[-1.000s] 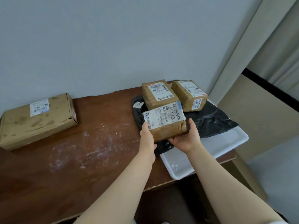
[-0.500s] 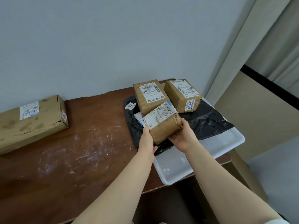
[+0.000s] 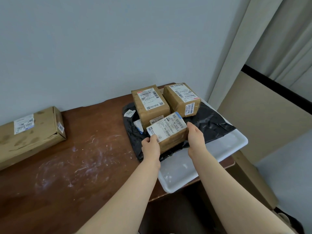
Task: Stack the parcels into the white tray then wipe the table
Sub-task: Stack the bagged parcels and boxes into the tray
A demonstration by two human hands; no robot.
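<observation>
A small brown parcel with a white label sits tilted on a black plastic mailer bag that lies in the white tray. My left hand grips its near left corner. My right hand holds its right side. Behind it, two brown box parcels stand on the bag: one in the middle and one to the right. A long brown box lies on the table at the far left.
The dark wooden table has white smears and dust in its middle. The tray overhangs the table's right front corner. A grey wall runs behind, a curtain and a beige panel stand to the right.
Both hands have carried the small parcel forward and down onto the black bag, close against the middle box. The camera view has shifted slightly.
</observation>
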